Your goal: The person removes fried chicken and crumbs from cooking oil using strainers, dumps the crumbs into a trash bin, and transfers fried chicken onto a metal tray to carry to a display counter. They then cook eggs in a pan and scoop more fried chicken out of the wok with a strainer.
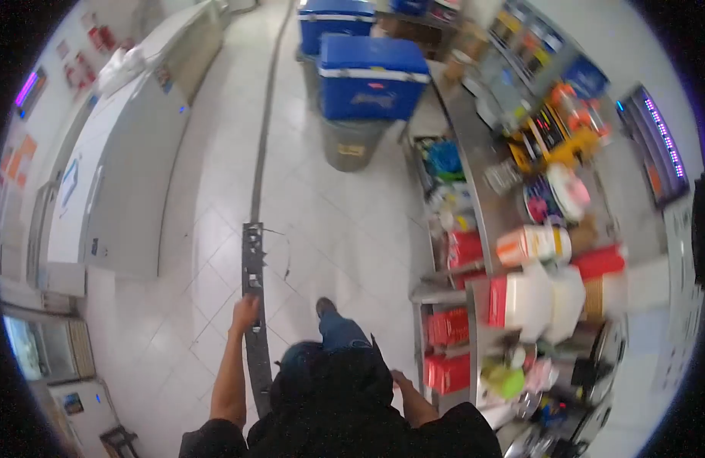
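My left hand (247,311) hangs in front of my body on the left, fingers curled in, and nothing shows in it. From this view it overlaps the edge of a dark floor drain channel (252,259), well above the floor. Low beside my dark top, at the right, my right hand (399,379) is partly hidden by my body, and its fingers are not clear. The nearest thing to it is a shelf unit with red boxes (448,372). One shoe (325,306) is forward on the white tiles.
Blue coolers (374,76) stand on grey bins (352,145) ahead. A metal counter (482,191) along the right carries tubs, foam containers (554,301) and a yellow machine (551,137). White chest freezers (131,175) line the left side. Tiled floor (345,221) runs between.
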Available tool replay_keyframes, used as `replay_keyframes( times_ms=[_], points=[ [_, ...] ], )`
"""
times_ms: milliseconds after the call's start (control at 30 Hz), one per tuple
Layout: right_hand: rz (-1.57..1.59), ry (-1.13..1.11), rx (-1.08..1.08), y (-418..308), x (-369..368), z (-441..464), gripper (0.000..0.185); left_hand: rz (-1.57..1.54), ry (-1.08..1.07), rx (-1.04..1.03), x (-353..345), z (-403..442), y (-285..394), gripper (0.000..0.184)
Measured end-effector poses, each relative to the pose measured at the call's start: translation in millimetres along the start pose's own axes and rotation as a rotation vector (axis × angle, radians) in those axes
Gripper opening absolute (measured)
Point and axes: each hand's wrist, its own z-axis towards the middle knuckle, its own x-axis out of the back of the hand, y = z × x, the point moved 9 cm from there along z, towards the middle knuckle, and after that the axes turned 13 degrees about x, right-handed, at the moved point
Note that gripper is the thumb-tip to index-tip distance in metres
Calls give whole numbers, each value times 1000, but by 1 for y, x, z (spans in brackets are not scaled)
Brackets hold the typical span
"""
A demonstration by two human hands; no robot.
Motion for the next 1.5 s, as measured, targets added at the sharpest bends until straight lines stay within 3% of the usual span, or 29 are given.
replay_keyframes(
  times_ms=[33, 67, 100, 167, 200, 233, 300, 333, 400, 467, 533, 600, 633, 667, 700, 733, 767, 867, 967, 1033, 1133, 1167, 1200, 1233, 1267, 1300, 1333, 1400, 1500],
  points=[
    [-305, -114, 87, -82, 51, 33, 33, -27, -44, 127, -3, -7, -34, 38],
    [-581, 45, 379, -216, 129, 14, 34, 71, -30, 240, -9, -22, -74, 37],
    [-748, 25, 421, -307, 176, 19, 35, 205, -112, 254, -19, -43, -105, 35],
    [-415, 344, 444, -432, 266, 85, 31, 369, -361, 147, -65, -80, -182, 42],
    [-168, 458, 441, -490, 306, 112, 29, 185, -616, 455, -100, -111, -252, 35],
    [-186, 458, 468, -553, 337, 136, 29, 609, -404, -13, -84, -149, -223, 26],
    [78, 505, 608, -684, 400, 169, 26, 245, -608, 574, -69, -135, -242, 27],
    [62, 515, 639, -727, 423, 198, 26, 166, -622, 718, -62, -111, -241, 27],
    [-138, 628, 780, -801, 459, 242, 27, 94, -612, 806, -49, -25, -227, 28],
    [-331, 630, 704, -839, 473, 284, 26, 60, -590, 788, -33, 87, -208, 29],
    [-78, 429, 512, -824, 467, 327, 28, 75, -557, 658, -20, 215, -182, 30],
    [-241, 302, 445, -801, 450, 378, 29, 135, -474, 378, -8, 392, -143, 31],
    [-726, 60, 614, -853, 432, 345, 28, 93, -381, 292, 7, 489, -117, 32],
    [-586, -70, 275, -814, 420, 380, 27, -16, -268, 179, 130, 563, -6, 33],
    [-865, 150, 802, -749, 409, 444, 27, -44, -95, 306, 171, 651, 26, 35],
    [-377, -19, 354, -750, 410, 430, 26, -212, 29, 204, 228, 723, 79, 36],
    [-179, -27, 172, -768, 416, 421, 26, -343, 212, 90, 287, 778, 131, 33],
    [-37, -24, 41, -861, 451, 468, 26, -447, 137, -5, 381, 944, 231, 31],
    [40, 1, 15, -952, 502, 552, 26, -424, 196, -54, 421, 1072, 272, 28],
    [94, 18, 28, -1026, 543, 610, 26, -315, 301, -146, 430, 1131, 275, 25],
    [177, 54, 92, -1143, 610, 717, 27, -179, 30, 202, 368, 1208, 206, 28],
    [278, 59, 134, -1181, 636, 769, 27, -113, -120, 272, 348, 1216, 182, 43],
    [415, 61, 180, -1220, 666, 831, 27, 83, 132, -3, 339, 1212, 172, 38],
    [648, 40, 204, -1246, 696, 909, 28, 179, -30, 52, 300, 1220, 130, 43],
    [431, 112, 318, -1353, 738, 905, 31, 291, -148, -71, 295, 1206, 130, 39],
    [202, 205, 406, -1465, 781, 899, 37, 264, -313, 40, 288, 1202, 112, 38],
    [545, 290, 388, -1556, 814, 887, 33, 164, -439, 251, 286, 1199, 84, 37],
    [369, 231, 525, -1722, 884, 908, 29, 34, -547, 547, 297, 1211, 55, 34],
    [264, 322, 778, -1870, 966, 970, 30, -53, -557, 789, 333, 1286, 45, 31]
  ],
)
